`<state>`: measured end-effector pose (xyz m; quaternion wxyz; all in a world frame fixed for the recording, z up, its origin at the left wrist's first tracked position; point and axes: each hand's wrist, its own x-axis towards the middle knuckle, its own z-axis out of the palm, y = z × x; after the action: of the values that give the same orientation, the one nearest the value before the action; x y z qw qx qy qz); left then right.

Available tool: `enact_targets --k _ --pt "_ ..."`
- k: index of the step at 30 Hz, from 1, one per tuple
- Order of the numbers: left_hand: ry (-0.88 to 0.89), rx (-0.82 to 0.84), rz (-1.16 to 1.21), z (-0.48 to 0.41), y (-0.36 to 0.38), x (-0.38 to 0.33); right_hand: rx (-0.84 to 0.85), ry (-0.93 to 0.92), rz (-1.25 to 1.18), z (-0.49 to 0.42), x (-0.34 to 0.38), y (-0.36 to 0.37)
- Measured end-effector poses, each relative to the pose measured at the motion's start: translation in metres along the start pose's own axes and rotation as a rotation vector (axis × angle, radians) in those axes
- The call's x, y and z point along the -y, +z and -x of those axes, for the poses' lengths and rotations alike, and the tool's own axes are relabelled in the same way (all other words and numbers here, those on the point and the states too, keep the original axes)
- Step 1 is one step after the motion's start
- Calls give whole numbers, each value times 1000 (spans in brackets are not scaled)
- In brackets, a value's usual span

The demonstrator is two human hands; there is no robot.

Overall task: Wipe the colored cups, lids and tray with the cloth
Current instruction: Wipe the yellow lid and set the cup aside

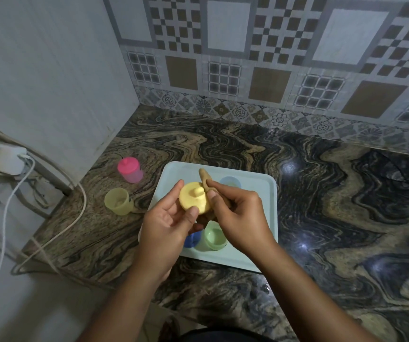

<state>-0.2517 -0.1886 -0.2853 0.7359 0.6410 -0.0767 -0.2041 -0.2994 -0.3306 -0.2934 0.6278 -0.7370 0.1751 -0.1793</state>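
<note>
Tray of pale blue rectangular plastic with rounded corners point(260, 183), lying on a glossy stone surface point(321, 193) veined in dark and tan swirls. The tray holds three items. A light blue round cup point(230, 181) stands at its far side. A translucent green round cup point(214, 236) sits mouth up at its near side. Just beside that, on the left, is a dark blue round piece point(193, 239), partly hidden by the left hand point(166, 225); whether it is a cup or a lid cannot be told.

Above the tray, the left hand grips a round yellow plastic lid with a raised spout point(195, 198), its fingers point(177, 187) curled at the rim and the thumb on the near edge. The right hand point(240, 218) pinches a bunched tan cloth point(204, 180) against the lid's right edge; one end of the cloth stands up beyond the lid.

Left of the tray and apart from it stand two more cups. One is a translucent pink cup capped with a pink spouted lid point(129, 170). The other, nearer, is an uncapped translucent yellow cup point(118, 201). Patterned wall tiles point(272, 58) back the surface.
</note>
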Motion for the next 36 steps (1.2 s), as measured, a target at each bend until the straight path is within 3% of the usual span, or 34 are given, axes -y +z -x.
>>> enact_targets --k 5,11,16,19,22,26,29,33,36 --pt "-32 -131 107 -7 -1 -3 49 -27 -58 6 0 1" --pt "-86 -2 111 -5 -6 -8 10 -60 74 2 1 -5" --pt "-36 -156 94 -2 4 -1 -11 13 30 -3 -6 2" --pt "9 -119 58 3 13 0 -14 12 -19 -3 -6 5" --pt "24 -144 77 0 9 -1 49 -48 -49 3 -1 3" --pt "2 -73 66 -4 -3 -8 35 -210 83 9 3 -2" --pt "-30 13 23 -3 -6 -9 11 -158 142 1 1 -10" --pt "-21 -136 75 2 7 -2 -6 -64 94 -1 -7 -3" --pt "13 -136 36 6 16 2 -12 -23 1 -1 -12 3"
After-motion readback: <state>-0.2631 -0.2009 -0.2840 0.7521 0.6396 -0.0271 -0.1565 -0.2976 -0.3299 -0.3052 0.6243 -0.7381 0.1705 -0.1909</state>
